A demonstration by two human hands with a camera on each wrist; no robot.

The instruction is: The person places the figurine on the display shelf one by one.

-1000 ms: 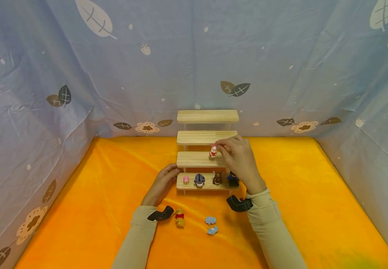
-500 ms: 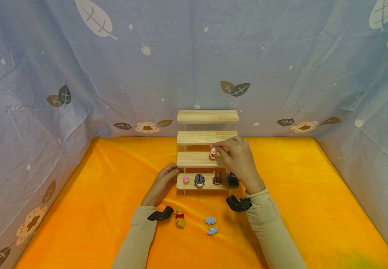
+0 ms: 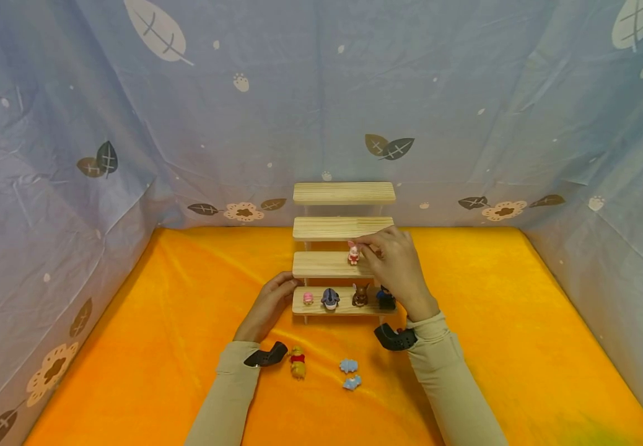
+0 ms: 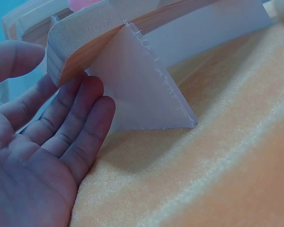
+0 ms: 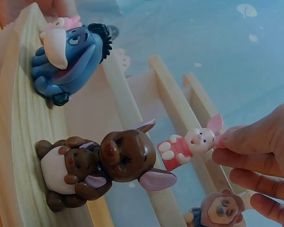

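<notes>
My right hand (image 3: 396, 263) pinches a pink piglet figurine (image 3: 353, 253) by one ear, between thumb and forefinger. In the right wrist view the piglet figurine (image 5: 182, 147) shows a red outfit. It is at the second tier of a wooden stepped display shelf (image 3: 318, 265); contact with the plank cannot be told. My left hand (image 3: 268, 303) is at the shelf's left end. In the left wrist view its fingertips (image 4: 92, 87) lie under the plank's corner by the white support, thumb apart. On the lowest tier sit a small pink figurine (image 3: 308, 298), a blue donkey (image 3: 330, 298) and a brown kangaroo (image 3: 360, 295).
A dark blue figurine (image 3: 386, 300) stands at the lowest tier's right end. In the right wrist view a brown-maned figurine (image 5: 222, 208) shows below the hand. A yellow bear figurine (image 3: 297, 362) and two light blue pieces (image 3: 349, 365) lie on the orange cloth (image 3: 188, 347).
The right hand has shifted slightly left, and the piglet figurine has come down a little at the second tier. The left hand has stayed in place.
</notes>
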